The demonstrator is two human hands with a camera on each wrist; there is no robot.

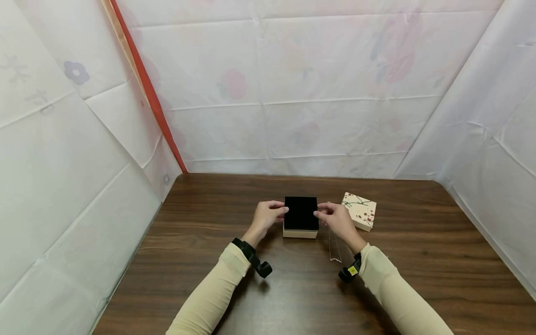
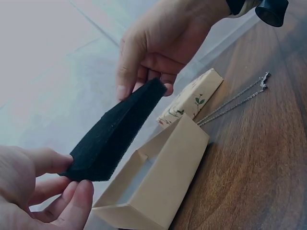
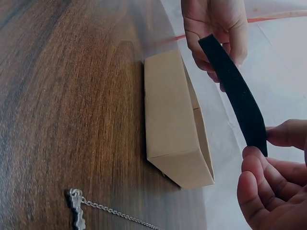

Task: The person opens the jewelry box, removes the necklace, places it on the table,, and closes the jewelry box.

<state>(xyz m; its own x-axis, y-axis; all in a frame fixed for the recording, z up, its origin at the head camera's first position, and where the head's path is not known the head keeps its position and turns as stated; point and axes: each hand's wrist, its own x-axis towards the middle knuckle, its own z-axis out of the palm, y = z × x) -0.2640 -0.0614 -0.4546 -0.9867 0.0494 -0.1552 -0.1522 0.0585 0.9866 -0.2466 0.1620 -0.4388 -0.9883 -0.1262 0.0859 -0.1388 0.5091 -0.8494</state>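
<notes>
A square black foam pad is held level over a small cream box base. My left hand pinches its left edge between thumb and fingers. At the opposite edge, the thumb and fingers of my right hand pinch it too. Both wrist views show the pad raised off the open box, bowed slightly along its length. Part of the box's inside shows in the left wrist view. A silver chain necklace lies on the table right of the box, partly hidden under my right hand in the head view.
A cream box lid with a printed branch and red flowers lies behind my right hand. The brown wooden table carries everything. White patterned sheets hang at the back and sides.
</notes>
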